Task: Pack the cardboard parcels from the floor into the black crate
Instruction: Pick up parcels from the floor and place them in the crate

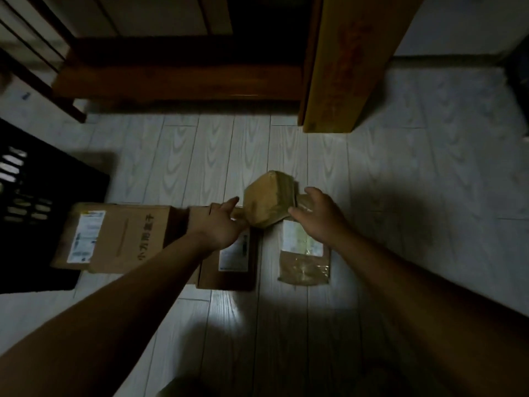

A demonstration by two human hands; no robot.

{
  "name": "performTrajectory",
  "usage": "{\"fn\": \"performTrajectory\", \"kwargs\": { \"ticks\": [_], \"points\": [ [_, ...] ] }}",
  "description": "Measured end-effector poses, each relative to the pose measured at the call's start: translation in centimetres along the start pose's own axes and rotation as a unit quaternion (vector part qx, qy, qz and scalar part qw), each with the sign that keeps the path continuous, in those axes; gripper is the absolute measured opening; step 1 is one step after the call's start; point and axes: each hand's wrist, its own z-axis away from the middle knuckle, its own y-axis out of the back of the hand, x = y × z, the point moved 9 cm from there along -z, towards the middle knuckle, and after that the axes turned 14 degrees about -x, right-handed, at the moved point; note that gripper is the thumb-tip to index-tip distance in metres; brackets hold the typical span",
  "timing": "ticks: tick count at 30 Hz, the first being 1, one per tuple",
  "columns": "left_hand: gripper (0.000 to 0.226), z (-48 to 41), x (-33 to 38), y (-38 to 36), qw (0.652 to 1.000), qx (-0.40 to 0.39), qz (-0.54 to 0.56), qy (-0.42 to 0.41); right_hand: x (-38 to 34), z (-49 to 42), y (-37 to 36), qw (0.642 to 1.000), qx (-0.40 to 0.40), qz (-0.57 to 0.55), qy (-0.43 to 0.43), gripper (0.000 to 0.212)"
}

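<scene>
Two bare forearms are extended over a pale plank floor (400,173). A small cardboard parcel (267,202) is held tilted above the floor, between the left grip (220,224) and the right grip (317,216). The right grip is closed round the parcel's right edge, the thumb laid on the near face and the fingers wrapped behind. The left grip is set against the parcel's lower left corner; its fingertips are hidden by the parcel, so whether it is clasped or merely pressed cannot be told. Three further parcels are seen on the floor below: a large box (120,236) with a white label, farthest left; a middle box (229,265), partly covered by the left wrist; and a flat parcel (305,262) with a label, beneath the right grip. The black crate (31,196) is placed at the left edge, its slotted wall blurred, with the large box lying against or over its near side. A tall carton (343,61) is stood upright at the back, beside dark wooden furniture (171,75).
</scene>
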Motion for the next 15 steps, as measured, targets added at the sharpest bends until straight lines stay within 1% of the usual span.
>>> {"fn": "performTrajectory", "kwargs": {
  "ticks": [2,4,5,7,9,10,12,15],
  "points": [
    [0.08,-1.9,-0.8,-0.1,0.999,-0.017,0.025,-0.02,0.4,-2.6,-1.1,1.0,0.003,0.021,0.008,0.079],
    [0.077,-3.1,-1.1,0.5,0.999,-0.014,0.038,-0.026,0.8,-4.8,-2.2,1.0,-0.016,0.006,-0.001,0.082],
    [0.08,-3.3,-1.2,1.0,0.999,-0.003,0.038,-0.028,1.1,-5.7,-2.8,0.999,-0.03,-0.005,-0.014,0.085],
    [0.092,-3.1,-0.9,2.0,0.999,0.011,0.007,-0.032,1.2,-6.9,-4.2,0.997,-0.055,-0.035,-0.034,0.097],
    [0.089,-2.3,-0.5,2.8,0.999,0.027,-0.015,-0.038,0.8,-7.8,-5.0,0.996,-0.061,-0.052,-0.041,0.109],
    [0.084,-1.7,-0.2,3.1,0.998,0.038,-0.025,-0.042,0.5,-8.1,-5.1,0.996,-0.06,-0.061,-0.039,0.106],
    [0.077,-1.0,-0.1,3.4,0.997,0.053,-0.039,-0.044,-0.3,-7.9,-4.8,0.993,-0.052,-0.092,-0.042,0.09],
    [0.078,-0.7,-0.1,3.2,0.997,0.048,-0.002,-0.055,-1.3,-6.8,-3.9,0.99,-0.027,-0.134,-0.029,0.075]
  ]
}}
